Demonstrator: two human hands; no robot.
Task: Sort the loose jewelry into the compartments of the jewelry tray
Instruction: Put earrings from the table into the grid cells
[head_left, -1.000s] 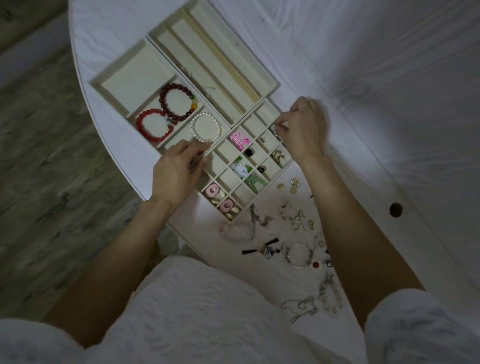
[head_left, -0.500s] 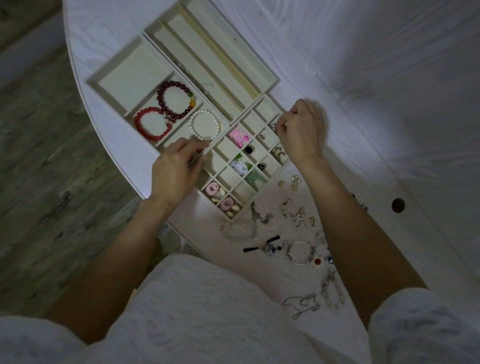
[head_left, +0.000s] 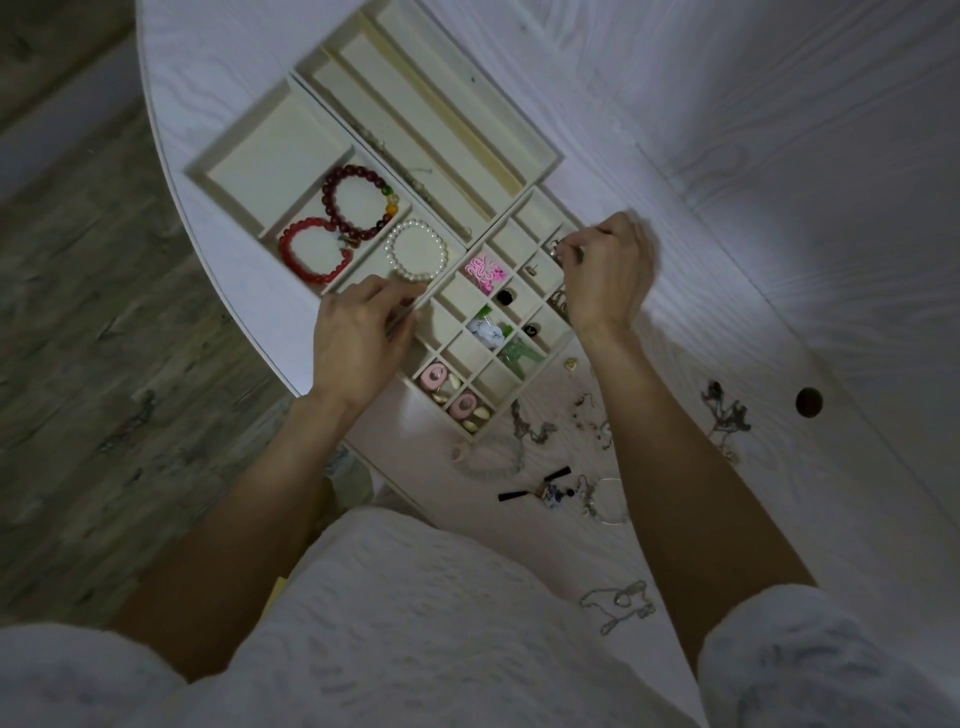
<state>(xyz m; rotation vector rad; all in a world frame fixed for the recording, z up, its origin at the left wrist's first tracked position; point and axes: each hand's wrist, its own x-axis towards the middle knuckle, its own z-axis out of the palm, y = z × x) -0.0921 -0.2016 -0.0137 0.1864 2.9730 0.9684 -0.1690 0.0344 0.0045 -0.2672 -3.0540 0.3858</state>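
Note:
The cream jewelry tray (head_left: 244, 171) lies on the white table. Its left section holds a dark red bead bracelet (head_left: 358, 200), a bright red one (head_left: 311, 249) and a pearl bracelet (head_left: 416, 250). The small-cell grid (head_left: 470, 345) holds a pink piece (head_left: 484, 271), black rings, green and white pieces and pink discs (head_left: 434, 375). My left hand (head_left: 363, 338) rests on the tray's near edge beside the pearls, fingers curved on the rim. My right hand (head_left: 608, 275) pinches a small metal piece over a right-edge cell. Loose jewelry (head_left: 540, 431) lies below the tray.
A tangled dark chain (head_left: 724, 410) lies right of my right forearm, near a round hole (head_left: 808, 401) in the table. A silver chain (head_left: 621, 605) lies by my right elbow, a hoop and a black-tasselled piece (head_left: 535, 488) in between. The table edge curves off at left over wooden floor.
My right hand has edged slightly along the grid's right side, still pinching the small piece. My left hand has stayed on the tray edge. The camera has shifted a little.

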